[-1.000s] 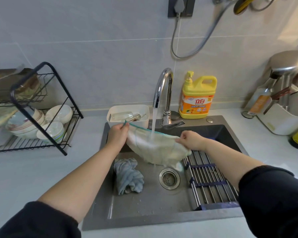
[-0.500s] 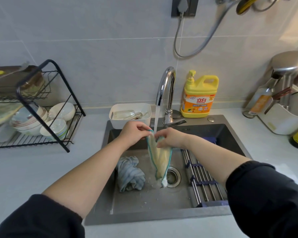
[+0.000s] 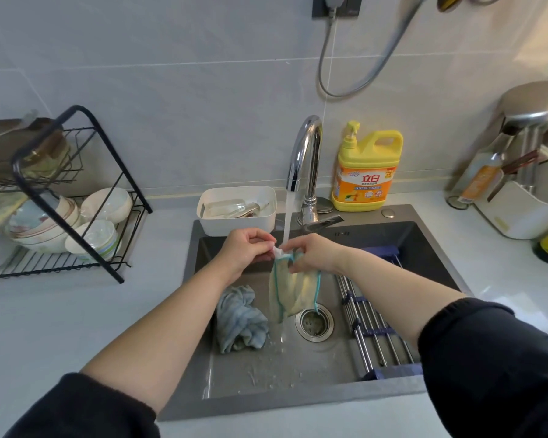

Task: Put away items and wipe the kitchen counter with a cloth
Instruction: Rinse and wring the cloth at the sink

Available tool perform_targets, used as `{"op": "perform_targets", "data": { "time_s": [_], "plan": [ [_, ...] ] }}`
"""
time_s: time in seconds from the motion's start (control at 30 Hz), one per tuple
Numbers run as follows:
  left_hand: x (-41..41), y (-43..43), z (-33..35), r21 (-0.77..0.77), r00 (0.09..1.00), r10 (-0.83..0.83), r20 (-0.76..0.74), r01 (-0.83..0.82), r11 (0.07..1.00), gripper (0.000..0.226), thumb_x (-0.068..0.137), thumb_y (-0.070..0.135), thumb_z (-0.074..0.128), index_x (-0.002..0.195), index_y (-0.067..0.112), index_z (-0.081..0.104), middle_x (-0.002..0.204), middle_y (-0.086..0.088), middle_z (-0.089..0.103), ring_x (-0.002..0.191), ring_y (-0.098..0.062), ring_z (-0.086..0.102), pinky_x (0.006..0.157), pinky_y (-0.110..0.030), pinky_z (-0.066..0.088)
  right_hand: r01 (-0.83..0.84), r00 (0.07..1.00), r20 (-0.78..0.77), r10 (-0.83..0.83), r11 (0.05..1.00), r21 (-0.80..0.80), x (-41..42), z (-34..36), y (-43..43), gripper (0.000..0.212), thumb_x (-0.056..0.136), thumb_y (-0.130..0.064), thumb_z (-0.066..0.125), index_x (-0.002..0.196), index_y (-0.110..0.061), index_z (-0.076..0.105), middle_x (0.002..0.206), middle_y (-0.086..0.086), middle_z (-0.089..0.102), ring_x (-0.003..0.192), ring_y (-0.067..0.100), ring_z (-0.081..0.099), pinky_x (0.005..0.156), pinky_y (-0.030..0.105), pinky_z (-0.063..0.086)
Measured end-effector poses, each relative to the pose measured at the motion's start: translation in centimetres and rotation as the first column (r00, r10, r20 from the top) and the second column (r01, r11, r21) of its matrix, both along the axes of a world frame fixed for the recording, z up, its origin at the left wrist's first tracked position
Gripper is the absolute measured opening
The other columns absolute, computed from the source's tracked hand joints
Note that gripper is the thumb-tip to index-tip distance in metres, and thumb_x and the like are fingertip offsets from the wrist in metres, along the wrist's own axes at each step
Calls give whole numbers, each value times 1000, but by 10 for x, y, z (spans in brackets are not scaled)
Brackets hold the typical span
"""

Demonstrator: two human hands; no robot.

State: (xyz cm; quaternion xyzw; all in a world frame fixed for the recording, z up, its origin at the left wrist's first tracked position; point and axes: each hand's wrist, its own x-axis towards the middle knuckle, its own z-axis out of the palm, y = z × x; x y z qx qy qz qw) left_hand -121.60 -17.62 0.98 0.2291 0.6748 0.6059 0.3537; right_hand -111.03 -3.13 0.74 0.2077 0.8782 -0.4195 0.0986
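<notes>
A pale yellow cloth with a teal edge (image 3: 290, 292) hangs folded over the grey sink (image 3: 298, 396), under the water running from the chrome faucet (image 3: 304, 159). My left hand (image 3: 246, 251) pinches its top edge from the left. My right hand (image 3: 314, 252) grips the same top edge from the right, and the two hands almost touch. A crumpled blue-grey cloth (image 3: 239, 319) lies on the sink floor left of the drain (image 3: 314, 322).
A white tub (image 3: 236, 211) with glassware sits behind the sink. Yellow detergent bottle (image 3: 366, 172) stands right of the faucet. A black dish rack (image 3: 60, 197) with bowls is at left. A metal roll-up rack (image 3: 374, 324) spans the sink's right side. Utensil holder (image 3: 525, 197) and bottles at right.
The cloth was stretched wide between my hands under the water. My hands have come together, and it now hangs folded below them.
</notes>
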Motion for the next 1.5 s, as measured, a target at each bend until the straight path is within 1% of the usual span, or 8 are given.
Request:
{"op": "perform_targets", "data": {
  "time_s": [0.27, 0.43, 0.63, 0.77, 0.87, 1.0, 1.3, 1.5],
  "plan": [
    [-26, -14, -23, -127, 968, -191, -161, 172, 977, 58, 77, -12, 67, 126, 14, 51, 118, -3, 62, 110, -13, 57, 97, -30, 46, 177, 979, -61, -196, 954, -241, -7, 9, 2, 11, 91, -8, 58, 82, -9, 64, 75, 6, 59, 70, 17, 54, 65, 25, 45],
    [13, 23, -56, -197, 938, -344, -39, 331, 923, 62, 67, 7, 82, 123, 11, 56, 114, -2, 65, 100, -8, 61, 89, -24, 51, 163, 892, -48, -449, 419, -893, -12, 29, 3, 21, 89, 6, 35, 81, -4, 52, 78, 13, 54, 69, 22, 50, 69, 31, 42],
    [11, 41, -67, -277, 974, -105, -202, 46, 960, 9, 75, 16, 76, 72, 18, 68, 73, 2, 66, 74, -15, 63, 71, -26, 48, 194, 694, 20, -720, 161, -968, 17, 50, 31, 19, 81, 3, 32, 69, -10, 40, 59, 5, 43, 57, 15, 40, 69, 31, 46],
    [-14, 32, -49, -179, 986, -166, 33, 169, 969, 19, 78, 7, 73, 95, 15, 67, 84, -8, 71, 75, -18, 65, 73, -30, 55, 249, 538, 153, -829, -17, -968, 50, 12, 49, 14, 86, 0, 33, 76, -7, 42, 69, 10, 48, 67, 22, 55, 99, 43, 45],
    [-21, 30, -38, 34, 949, -196, 247, 193, 981, 29, 80, 6, 68, 108, 7, 61, 102, -15, 65, 95, -25, 60, 100, -44, 44, 324, 525, 297, -798, -136, -936, 61, -33, 34, 19, 72, 0, 40, 87, 0, 52, 79, 19, 66, 73, 32, 69, 77, 38, 56],
    [-15, 40, -25, 252, 890, -272, 365, 187, 949, 72, 61, 35, 86, 112, -6, 56, 111, -18, 66, 104, -30, 62, 90, -41, 53, 400, 617, 393, -682, -158, -903, 45, -68, 3, 30, 71, -2, 36, 93, 2, 58, 90, 20, 68, 83, 31, 68, 79, 42, 54],
    [-9, 58, -3, 183, 840, -246, 484, 178, 967, 23, 80, 18, 53, 98, 6, 59, 85, -16, 66, 89, -30, 66, 81, -40, 55, 161, 885, 244, -396, -231, -959, 2, -84, -7, 83, 84, -75, 40, 135, -12, 54, 142, 19, 45, 134, 36, 39, 114, 55, 21],
    [-16, 59, -14, 25, 852, -114, 511, 118, 993, 23, 88, 12, 43, 73, 8, 60, 75, -9, 70, 85, -25, 67, 88, -41, 50, 73, 982, 70, -178, 7, -997, 10, -73, -5, 85, 44, -45, 92, 111, -4, 60, 86, 9, 65, 73, 18, 66, 66, 34, 59]
  ]
}}
